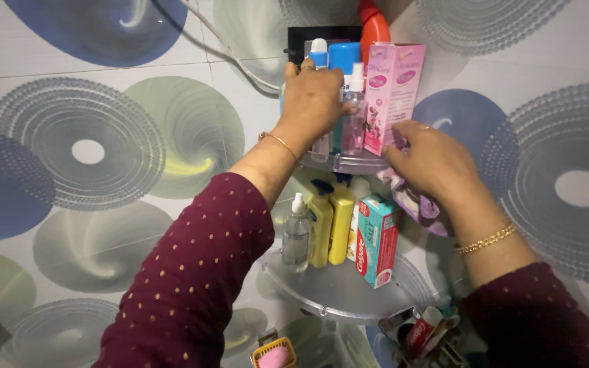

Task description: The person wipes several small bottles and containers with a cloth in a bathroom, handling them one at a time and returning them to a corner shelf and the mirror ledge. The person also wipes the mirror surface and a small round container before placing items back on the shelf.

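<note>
Left hand [313, 102] clamped on clear spray bottle [354, 112] atop upper shelf [349, 164]. Right hand [431, 160] fingers together against pink box [391, 95], just right of left hand. Crowded shelf: nudge likely topples box or neighbouring blue bottle [343, 58] onto lower shelf [335, 293].

Wall tiles [49, 75]: white w/ blue, grey-green & dotted grey swirl circles. Sleeves [192, 286]: maroon w/ small gold dots. Bangles [487, 239]: gold. Box [393, 95]: pink. Cap [344, 56]: blue. Bottle top [374, 27]: orange-red. Yellow bottles [330, 225], dark blue pumps. Clear bottle [296, 235], white pump. Carton [378, 240]: teal & red. Shelves [339, 293]: clear/frosted. Soap basket [273, 352]: yellow, pink inside.
</note>
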